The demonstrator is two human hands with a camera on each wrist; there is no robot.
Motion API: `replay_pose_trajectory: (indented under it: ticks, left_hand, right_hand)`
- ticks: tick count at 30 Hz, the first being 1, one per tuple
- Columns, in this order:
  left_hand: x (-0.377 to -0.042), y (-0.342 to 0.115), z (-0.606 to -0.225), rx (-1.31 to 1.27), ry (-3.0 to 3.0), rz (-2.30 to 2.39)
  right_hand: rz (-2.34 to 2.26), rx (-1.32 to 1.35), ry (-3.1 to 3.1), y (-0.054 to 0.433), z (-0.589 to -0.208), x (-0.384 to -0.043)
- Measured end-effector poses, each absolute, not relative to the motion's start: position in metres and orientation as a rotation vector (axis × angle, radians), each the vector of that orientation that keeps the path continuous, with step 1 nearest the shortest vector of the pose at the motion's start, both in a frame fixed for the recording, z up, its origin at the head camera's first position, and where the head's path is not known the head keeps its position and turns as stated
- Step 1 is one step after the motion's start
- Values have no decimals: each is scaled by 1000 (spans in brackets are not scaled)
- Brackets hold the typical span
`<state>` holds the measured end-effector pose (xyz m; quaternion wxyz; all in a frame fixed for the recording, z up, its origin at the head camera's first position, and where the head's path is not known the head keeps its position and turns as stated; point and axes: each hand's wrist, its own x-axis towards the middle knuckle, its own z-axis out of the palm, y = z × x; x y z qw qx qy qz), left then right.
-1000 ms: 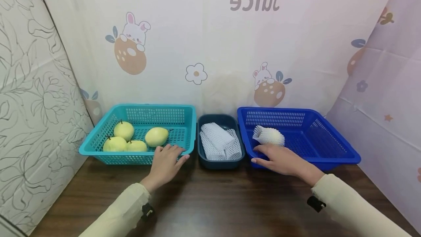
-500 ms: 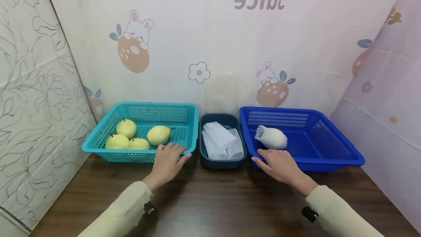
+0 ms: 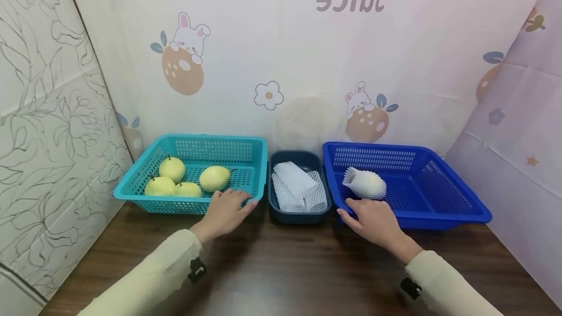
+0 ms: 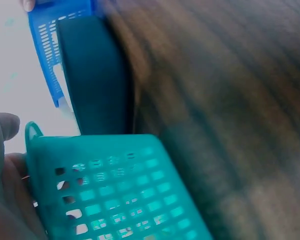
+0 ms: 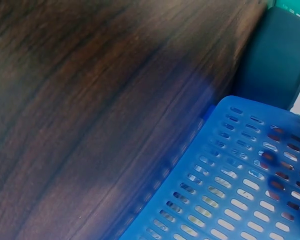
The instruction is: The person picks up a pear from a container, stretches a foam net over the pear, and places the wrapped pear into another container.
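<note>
My left hand (image 3: pixel 225 213) rests on the front right rim of the teal basket (image 3: pixel 189 139), fingers draped loosely over it. Its thumb shows beside the rim in the left wrist view. Several yellow-green pears (image 3: pixel 214 178) lie in that basket. My right hand (image 3: pixel 373 219) rests at the front left corner of the blue basket (image 3: pixel 439 194), thumb at the rim and fingers reaching over inside. Just beyond those fingers, a pear in a white foam net sleeve (image 3: pixel 368 185) lies on its side. Neither hand grips a fruit.
Between the baskets stands a small dark teal tub (image 3: pixel 298 217) holding several white foam net sleeves (image 3: pixel 295 179). All three containers stand in a row on a dark wooden table (image 3: pixel 281 272). A printed curtain (image 3: pixel 294 52) hangs close behind, with walls at both sides.
My right hand has settled lower over the blue basket's corner, its fingers bending down inside. The left hand stays on the teal rim. The head view has shifted slightly.
</note>
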<state>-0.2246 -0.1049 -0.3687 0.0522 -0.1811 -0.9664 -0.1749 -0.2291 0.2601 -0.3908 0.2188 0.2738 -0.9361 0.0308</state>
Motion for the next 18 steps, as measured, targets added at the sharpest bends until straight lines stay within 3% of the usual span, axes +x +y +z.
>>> replay_pose_trajectory:
  ticks: [7,18]
  left_hand:
    - [-241,-115,-342,-631,-3051,-786]
    - [-286,-149,-293,-629,-3173,-644]
  right_hand:
    - [71,764,-2575,260,-392,-229]
    - [57,765,-2556,260,-393,-228]
